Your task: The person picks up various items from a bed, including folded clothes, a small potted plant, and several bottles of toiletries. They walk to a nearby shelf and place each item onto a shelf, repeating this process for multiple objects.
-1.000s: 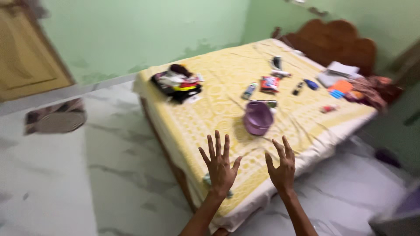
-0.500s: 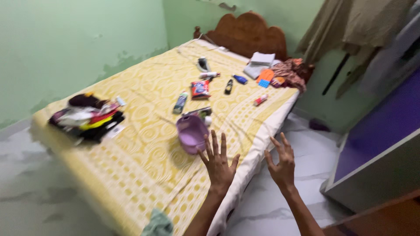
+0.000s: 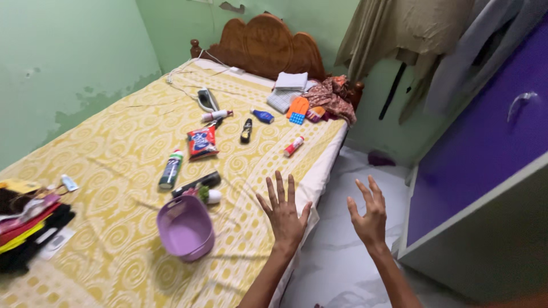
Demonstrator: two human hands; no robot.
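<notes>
Bare sheet before hands (image 3: 284, 212); purple basket (image 3: 185, 227) left.

1. The bedsheet (image 3: 114, 148) was matt woven cloth, yellow with pale swirls, lightly creased.
2. The lilac basin (image 3: 185, 228), lower left of centre, looked like smooth plastic with a soft sheen.
3. The headboard (image 3: 265, 45) at the top was carved wood, polished brown.
4. The floor (image 3: 342, 251) was glossy marbled stone.
5. The wall (image 3: 68, 63) at upper left showed matt green paint, patchy and peeling.
6. The snack packet (image 3: 202, 142) was shiny foil-like film.
</notes>
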